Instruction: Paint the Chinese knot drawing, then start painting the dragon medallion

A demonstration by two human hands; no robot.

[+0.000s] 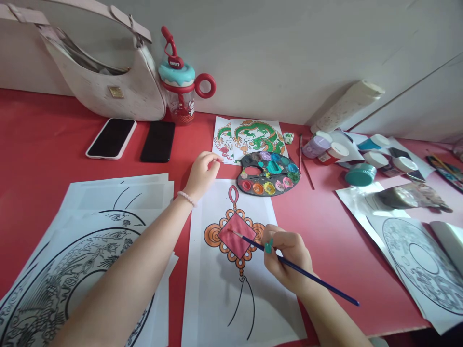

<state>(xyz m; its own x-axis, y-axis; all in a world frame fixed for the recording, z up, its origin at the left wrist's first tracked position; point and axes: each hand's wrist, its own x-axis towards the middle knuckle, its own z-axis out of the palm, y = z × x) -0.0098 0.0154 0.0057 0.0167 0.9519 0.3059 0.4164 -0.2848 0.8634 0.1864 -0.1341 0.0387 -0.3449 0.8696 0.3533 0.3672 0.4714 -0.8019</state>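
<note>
- Paintbrush (325,285): tip at the red diamond of the knot drawing (237,246); its long axis slants from that tip, upper left, to the handle's end, lower right.
- Right hand (289,260): grip closed pencil-fashion around the handle.
- Step, seemingly: painting the diamond red; the next stroke calls for a steady wrist inside the black outline.
- Left hand (204,173): near the palette (260,179); I cannot tell whether its grip holds anything.
</note>
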